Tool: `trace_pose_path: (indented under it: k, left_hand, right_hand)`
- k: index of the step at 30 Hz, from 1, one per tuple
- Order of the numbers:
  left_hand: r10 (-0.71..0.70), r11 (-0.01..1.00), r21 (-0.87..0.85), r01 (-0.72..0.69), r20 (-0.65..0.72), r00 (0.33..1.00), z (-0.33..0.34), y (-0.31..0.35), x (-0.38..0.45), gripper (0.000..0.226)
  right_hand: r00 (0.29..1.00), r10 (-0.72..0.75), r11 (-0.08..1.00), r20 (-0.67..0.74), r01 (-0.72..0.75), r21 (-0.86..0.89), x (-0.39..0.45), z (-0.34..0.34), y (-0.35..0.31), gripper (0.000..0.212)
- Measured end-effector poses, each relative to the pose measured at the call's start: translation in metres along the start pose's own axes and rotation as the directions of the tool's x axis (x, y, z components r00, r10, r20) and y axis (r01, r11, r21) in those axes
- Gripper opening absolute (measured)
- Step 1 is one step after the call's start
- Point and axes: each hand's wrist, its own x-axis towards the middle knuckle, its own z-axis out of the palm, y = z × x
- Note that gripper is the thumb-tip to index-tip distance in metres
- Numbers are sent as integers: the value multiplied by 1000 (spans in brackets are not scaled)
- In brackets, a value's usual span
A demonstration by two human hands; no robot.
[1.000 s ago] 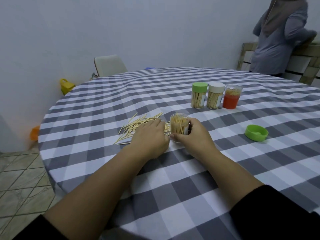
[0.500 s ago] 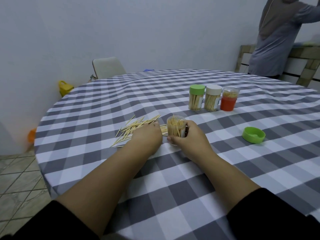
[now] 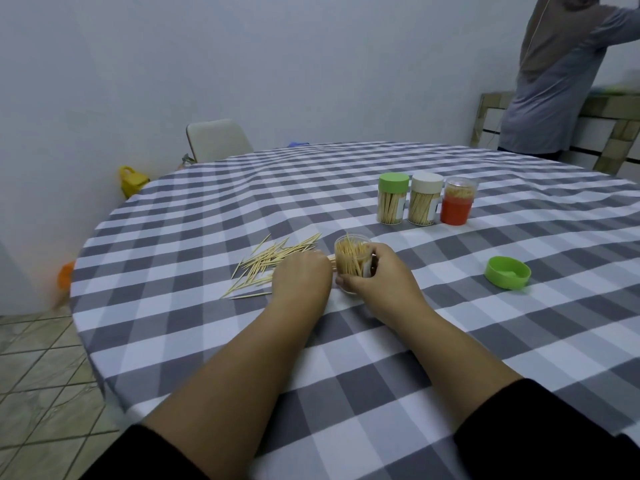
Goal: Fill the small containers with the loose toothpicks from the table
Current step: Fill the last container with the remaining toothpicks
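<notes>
The right hand's (image 3: 377, 278) fingers (image 3: 375, 259) curled round the open clear container (image 3: 351, 261), tilted toward the loose toothpicks (image 3: 273, 263) on the table (image 3: 207, 341). The left hand (image 3: 301, 278) covered the pile's near edge, its fingers hidden, so I couldn't tell their state. Gathering a small aligned bundle would feed in cleanest.

A home dining room: a round table (image 3: 207, 216) under a grey-and-white checked cloth, a pale chair (image 3: 218, 138) against the bare wall, a tiled floor (image 3: 38, 368), and another person (image 3: 561, 81) standing at a tiled counter (image 3: 620, 126).
</notes>
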Motion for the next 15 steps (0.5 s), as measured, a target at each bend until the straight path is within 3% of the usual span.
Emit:
trace_pose_path:
  k: [5, 8, 13, 15]
  left_hand:
    - [44, 990, -132, -55, -78, 996, 8, -8, 0, 24]
    - [32, 978, -205, -46, -75, 997, 9, -11, 2, 32]
    - [-64, 938, -346, 31, -82, 995, 9, -18, 10, 54]
    - [-143, 882, -467, 70, -123, 982, 9, -23, 13, 50]
  right_hand:
    - [1000, 5, 1000, 3, -5, -11, 0, -2, -1, 54]
    - [1000, 11, 1000, -6, -11, -6, 0, -4, -1, 53]
    - [1000, 4, 1000, -1, -4, 5, 0, -6, -2, 51]
    - [1000, 4, 1000, 7, -4, 0, -1, -5, -2, 51]
